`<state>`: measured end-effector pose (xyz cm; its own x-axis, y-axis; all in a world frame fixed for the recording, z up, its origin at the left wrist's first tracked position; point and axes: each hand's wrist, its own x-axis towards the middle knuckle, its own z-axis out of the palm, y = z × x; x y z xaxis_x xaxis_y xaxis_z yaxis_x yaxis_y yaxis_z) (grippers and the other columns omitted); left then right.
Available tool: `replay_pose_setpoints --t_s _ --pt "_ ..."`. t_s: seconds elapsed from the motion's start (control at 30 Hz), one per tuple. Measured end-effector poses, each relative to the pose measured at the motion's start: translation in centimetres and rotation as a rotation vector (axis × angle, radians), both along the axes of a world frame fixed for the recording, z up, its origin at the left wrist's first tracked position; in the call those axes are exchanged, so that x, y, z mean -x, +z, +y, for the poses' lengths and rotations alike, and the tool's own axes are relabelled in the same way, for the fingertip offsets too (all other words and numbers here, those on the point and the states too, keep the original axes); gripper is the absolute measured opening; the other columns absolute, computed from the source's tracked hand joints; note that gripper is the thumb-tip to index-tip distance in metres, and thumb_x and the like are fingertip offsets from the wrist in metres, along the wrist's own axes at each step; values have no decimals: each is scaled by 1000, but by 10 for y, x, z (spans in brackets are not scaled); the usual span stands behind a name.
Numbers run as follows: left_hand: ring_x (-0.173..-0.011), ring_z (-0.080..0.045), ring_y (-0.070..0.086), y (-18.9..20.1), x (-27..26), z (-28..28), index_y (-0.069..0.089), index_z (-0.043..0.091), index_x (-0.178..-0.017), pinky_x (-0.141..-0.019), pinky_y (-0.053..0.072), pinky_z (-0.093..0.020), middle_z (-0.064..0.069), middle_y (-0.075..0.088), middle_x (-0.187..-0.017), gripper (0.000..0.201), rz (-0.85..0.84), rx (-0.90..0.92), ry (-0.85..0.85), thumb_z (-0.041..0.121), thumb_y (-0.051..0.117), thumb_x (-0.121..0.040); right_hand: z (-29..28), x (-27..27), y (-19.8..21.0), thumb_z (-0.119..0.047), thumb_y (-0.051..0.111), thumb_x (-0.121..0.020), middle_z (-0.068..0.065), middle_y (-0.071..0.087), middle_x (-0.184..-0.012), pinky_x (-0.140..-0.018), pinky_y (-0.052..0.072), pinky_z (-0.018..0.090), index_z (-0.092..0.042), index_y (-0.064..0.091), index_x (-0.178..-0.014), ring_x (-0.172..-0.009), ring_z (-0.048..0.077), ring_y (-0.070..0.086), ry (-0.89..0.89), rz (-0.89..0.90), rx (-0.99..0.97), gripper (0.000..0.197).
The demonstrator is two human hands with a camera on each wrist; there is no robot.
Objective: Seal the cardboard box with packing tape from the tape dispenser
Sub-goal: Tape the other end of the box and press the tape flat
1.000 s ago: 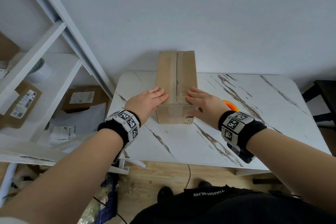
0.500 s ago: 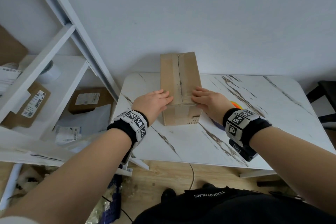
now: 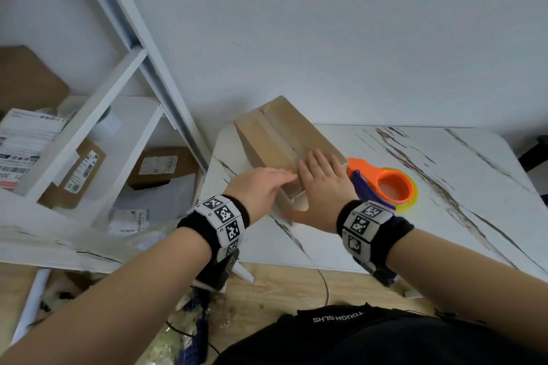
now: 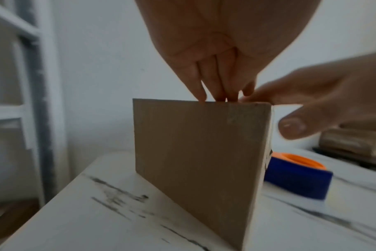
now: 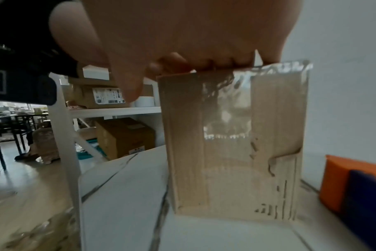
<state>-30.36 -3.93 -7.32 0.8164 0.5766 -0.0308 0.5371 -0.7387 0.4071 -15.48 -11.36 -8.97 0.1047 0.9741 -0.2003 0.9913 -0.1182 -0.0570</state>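
The brown cardboard box (image 3: 278,136) lies at an angle on the white marble table (image 3: 450,216), its far end turned to the left. Clear tape runs along its top seam and down the near end face (image 5: 227,122). My left hand (image 3: 267,184) lies flat on the near left part of the top, its fingertips (image 4: 215,96) on the upper edge. My right hand (image 3: 321,184) presses flat on the near end of the top, thumb (image 4: 290,127) hanging over the front. The orange tape dispenser (image 3: 391,187) with a blue guard lies on the table just right of the box, untouched.
A white shelf unit (image 3: 89,133) with several labelled parcels stands at the left, close to the table's left edge. A black chair (image 3: 536,151) shows at the far right. A thin cable (image 3: 324,284) hangs below the table's front edge.
The box has turned, its far end swinging left. My right hand has slid from the box's right side onto its top, uncovering the tape dispenser.
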Motion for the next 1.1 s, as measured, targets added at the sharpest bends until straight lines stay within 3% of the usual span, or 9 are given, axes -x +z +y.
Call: replay_pose_setpoints --t_s 0.13,0.27,0.37,0.47,0.57,0.73,0.87,0.93,1.1 --pt "-130 -16 43 1 13 11 40 22 -139 -109 36 -32 0 47 -143 45 -11 -32 124 9 35 -96 9 7 -1 -60 41 -85 10 8 -159 -120 -3 38 -12 13 -149 -147 21 1 -10 71 -41 85" --pt "-139 -19 30 -3 18 27 34 15 -142 -116 20 -32 -3 36 -150 46 76 -183 124 20 40 -97 6 -7 8 -57 47 -77 6 6 -159 -119 -4 39 -23 32 -144 -147 21 -1 46 75 -78 77" --pt "-145 -18 17 -8 14 36 28 19 -145 -119 12 -38 -1 24 -156 54 211 -243 107 39 38 -96 1 -22 17 -47 54 -79 0 15 -157 -118 -5 40 -30 35 -142 -147 19 1 57 64 -51 68" --pt "-146 -18 8 -17 7 37 22 22 -147 -119 7 -42 2 12 -158 63 353 -208 57 55 29 -93 -3 -26 19 -33 54 -79 -5 20 -156 -118 -9 39 -26 29 -144 -147 15 3 36 11 12 69" --pt "-147 -19 6 -28 7 33 17 20 -148 -119 6 -42 1 7 -159 65 359 -190 46 56 21 -93 -2 -16 18 -32 53 -79 0 20 -156 -119 -5 39 -19 29 -143 -146 16 9 2 4 9 70" --pt "-128 -24 34 -30 16 25 25 19 -145 -110 28 -39 -2 35 -138 88 282 -263 26 71 10 -76 9 16 11 -31 54 -83 4 24 -153 -115 14 34 -15 25 -145 -141 22 22 74 123 -40 71" --pt "-126 -23 33 -29 18 22 25 19 -144 -106 28 -35 -2 35 -136 77 279 -237 41 64 40 -83 26 33 4 -26 54 -82 8 36 -142 -108 27 34 -10 33 -138 -130 25 33 89 150 -91 62" --pt "-126 -23 33 -27 18 25 28 20 -143 -107 27 -33 -2 35 -137 77 265 -229 53 65 43 -81 32 32 2 -29 58 -80 8 40 -134 -103 33 35 -10 40 -130 -123 26 37 71 146 -86 57" --pt "-121 -23 41 -23 28 36 44 18 -127 -101 33 -30 -1 44 -131 93 250 -279 39 80 18 -64 26 10 3 -44 67 -72 5 41 -129 -95 40 36 -12 47 -122 -120 24 39 36 81 -61 62"
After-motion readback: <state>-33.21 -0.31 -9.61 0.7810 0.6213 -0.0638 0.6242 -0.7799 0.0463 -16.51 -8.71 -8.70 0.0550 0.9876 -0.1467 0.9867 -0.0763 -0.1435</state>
